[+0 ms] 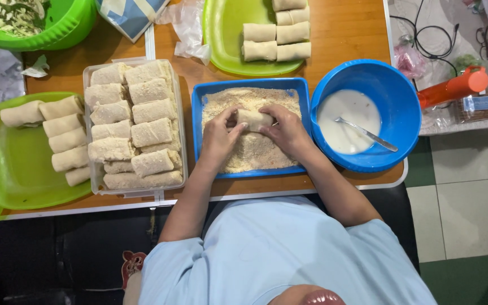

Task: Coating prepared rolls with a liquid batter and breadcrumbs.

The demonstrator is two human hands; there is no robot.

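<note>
Holding one roll (253,118) between left hand (219,137) and right hand (285,131) over blue crumb tray (197,130); clear box (179,113) at left nearly full, plain rolls (277,40) on far plate uncoated.

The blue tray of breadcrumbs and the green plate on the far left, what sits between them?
In the head view, a clear container packed with breaded rolls lies between the blue tray and the green plate.

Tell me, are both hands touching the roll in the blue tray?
Touching. The head view shows the left hand and right hand with fingers wrapped around the ends of the roll, no gap, over the crumbs in the blue tray.
</note>
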